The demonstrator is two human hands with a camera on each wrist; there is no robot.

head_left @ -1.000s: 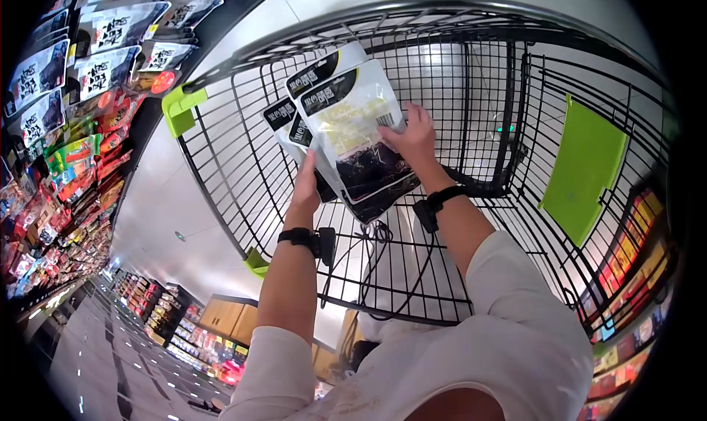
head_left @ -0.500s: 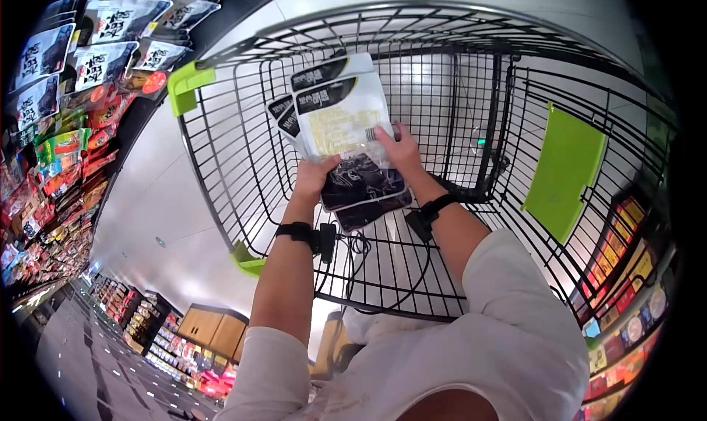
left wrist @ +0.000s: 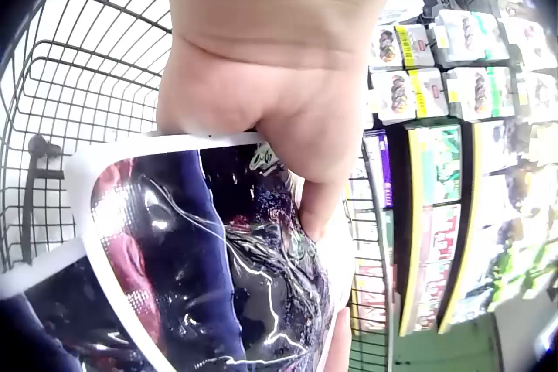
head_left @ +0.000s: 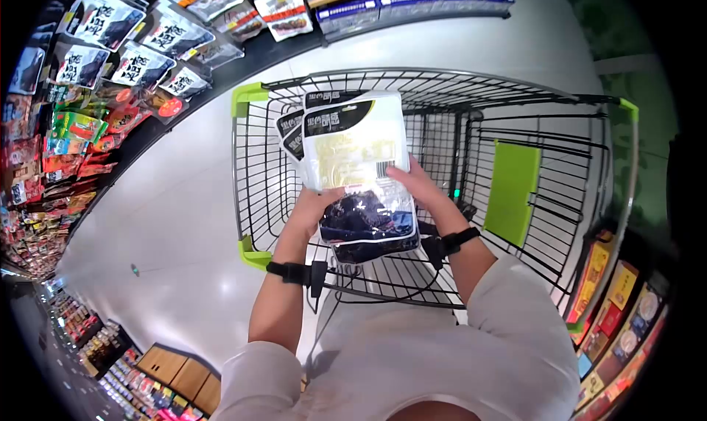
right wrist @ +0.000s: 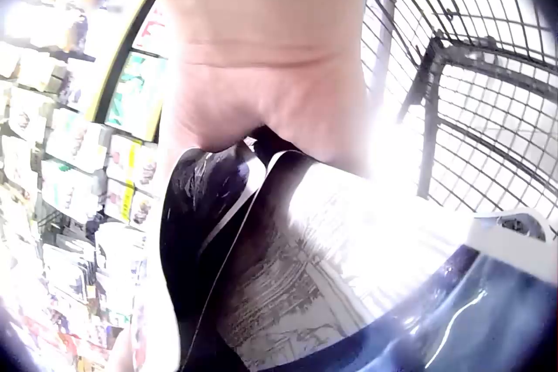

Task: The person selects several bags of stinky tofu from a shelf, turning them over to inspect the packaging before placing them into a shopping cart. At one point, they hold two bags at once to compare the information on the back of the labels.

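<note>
Several flat food pouches (head_left: 357, 152), white with black top labels and clear windows on dark contents, are held in a stack over the shopping cart. My left hand (head_left: 305, 211) grips the stack's left side, its thumb across the front pouch. On the right edge my right hand (head_left: 421, 184) grips them, thumb by the barcode. In the left wrist view the left hand (left wrist: 261, 119) bends over the edge of a shiny pouch (left wrist: 209, 250). The right wrist view has the right hand (right wrist: 270, 106) at the pouches' (right wrist: 296, 250) edges, with most fingers hidden behind.
The black wire shopping cart (head_left: 258, 185) with green corners surrounds the pouches. A shelf of hanging snack packs (head_left: 136, 64) runs along the left and top. Boxed goods (head_left: 618, 288) stand at lower right, and wooden cabinets (head_left: 180, 373) at lower left.
The left hand has moved from the stack's side so its thumb lies across the front. The pouches have become more upright and evenly stacked. The view has shifted, showing more shelf at the top.
</note>
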